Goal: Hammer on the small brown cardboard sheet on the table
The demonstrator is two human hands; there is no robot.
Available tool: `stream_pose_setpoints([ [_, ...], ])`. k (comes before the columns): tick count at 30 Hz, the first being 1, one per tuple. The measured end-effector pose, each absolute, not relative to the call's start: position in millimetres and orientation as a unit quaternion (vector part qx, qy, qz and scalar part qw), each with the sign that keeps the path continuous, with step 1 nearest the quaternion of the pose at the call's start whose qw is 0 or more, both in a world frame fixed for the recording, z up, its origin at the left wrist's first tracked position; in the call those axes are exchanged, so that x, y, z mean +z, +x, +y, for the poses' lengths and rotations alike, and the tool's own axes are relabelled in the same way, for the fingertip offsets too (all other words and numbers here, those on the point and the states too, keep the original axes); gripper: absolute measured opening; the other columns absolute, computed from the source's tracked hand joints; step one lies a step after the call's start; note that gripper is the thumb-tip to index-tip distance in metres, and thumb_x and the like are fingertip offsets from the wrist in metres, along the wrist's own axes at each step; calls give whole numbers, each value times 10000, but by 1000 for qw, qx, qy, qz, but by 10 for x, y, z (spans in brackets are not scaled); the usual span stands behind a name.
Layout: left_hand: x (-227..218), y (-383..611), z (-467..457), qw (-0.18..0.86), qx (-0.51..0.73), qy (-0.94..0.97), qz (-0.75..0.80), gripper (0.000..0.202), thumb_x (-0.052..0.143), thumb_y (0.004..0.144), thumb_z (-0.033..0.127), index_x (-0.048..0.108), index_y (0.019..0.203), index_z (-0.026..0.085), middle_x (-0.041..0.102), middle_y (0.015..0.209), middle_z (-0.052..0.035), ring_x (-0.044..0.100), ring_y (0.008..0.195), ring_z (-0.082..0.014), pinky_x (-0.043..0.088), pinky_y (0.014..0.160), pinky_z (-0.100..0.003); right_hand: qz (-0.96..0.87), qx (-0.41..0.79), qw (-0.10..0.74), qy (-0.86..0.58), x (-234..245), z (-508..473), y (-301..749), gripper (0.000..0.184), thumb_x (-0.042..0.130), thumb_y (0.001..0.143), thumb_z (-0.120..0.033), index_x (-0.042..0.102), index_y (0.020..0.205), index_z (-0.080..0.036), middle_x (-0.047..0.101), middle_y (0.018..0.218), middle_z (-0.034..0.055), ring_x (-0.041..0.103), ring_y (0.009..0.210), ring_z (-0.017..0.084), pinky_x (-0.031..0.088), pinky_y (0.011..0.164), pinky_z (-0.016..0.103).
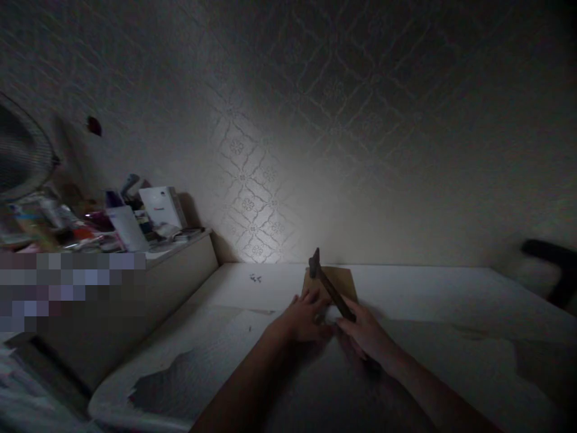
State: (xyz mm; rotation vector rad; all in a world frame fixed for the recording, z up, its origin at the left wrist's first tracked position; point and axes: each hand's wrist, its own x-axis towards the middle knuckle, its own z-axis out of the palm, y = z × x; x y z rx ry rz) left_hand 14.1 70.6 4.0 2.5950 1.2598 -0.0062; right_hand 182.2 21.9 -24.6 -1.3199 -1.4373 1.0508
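Observation:
A hammer [331, 285] is in my right hand [363, 331], whose fingers wrap round its wooden handle. Its dark head is raised over a flat brown board [345, 279] on the table. My left hand [304, 319] rests at the board's near left side with its fingers spread, the fingertips reaching onto the board. Between the two hands shows something small and white [332, 313], too dim to name. Several tiny dark pieces, like nails [255, 278], lie on the table left of the board, and one more lies nearer to me.
The white table [428, 288] has a worn, peeling top and meets a patterned wall [338, 150]. A cabinet [180, 270] on the left bears a white box [160, 207], bottles and clutter. A fan [22, 147] stands at far left, a dark armrest-like shape [550, 252] at right.

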Motion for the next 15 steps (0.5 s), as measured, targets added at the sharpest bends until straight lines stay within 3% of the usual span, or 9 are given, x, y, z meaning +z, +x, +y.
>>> stream_pose_setpoints([
  [6,37,139,712,129,-6,893,431,800,587,846,582,269,1529,312,156,1630,-122,149,1474,-398,201,1134,-656,-573,421,459,-533,-251,241,1813,597,583,706,-262,607,1296,-173,593,578,-30,572,495,149,469,472,227],
  [15,24,133,724,126,-1,896,426,802,608,835,587,285,1523,329,185,1625,-109,153,1475,-395,212,1131,-656,-574,425,450,-536,-245,222,1815,603,563,731,-260,579,1325,-156,541,526,-52,499,413,126,418,413,212],
])
